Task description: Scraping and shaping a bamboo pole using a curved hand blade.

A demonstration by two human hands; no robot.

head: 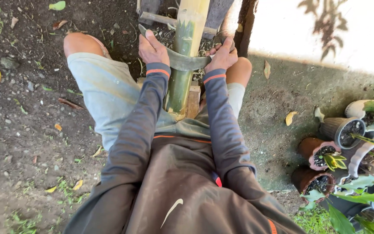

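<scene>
Bamboo pole (186, 52) ran away between the knees; curved blade (187, 63) lay crosswise on it, left hand (152, 48) and right hand (222, 55) each clenched around one end.

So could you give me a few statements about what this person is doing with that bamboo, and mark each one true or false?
1. Both hands grip one curved blade that wraps across the bamboo pole. True: the left hand and the right hand each hold an end of the curved blade.
2. The pole lies flat on the ground. False: it slopes up between the person's knees, its lower end on a wooden block.
3. The person wears gloves. False: both hands are bare.
4. Potted plants stand to the person's right. True.
5. The ground is tiled. False: it is bare soil with scattered leaves.
</scene>
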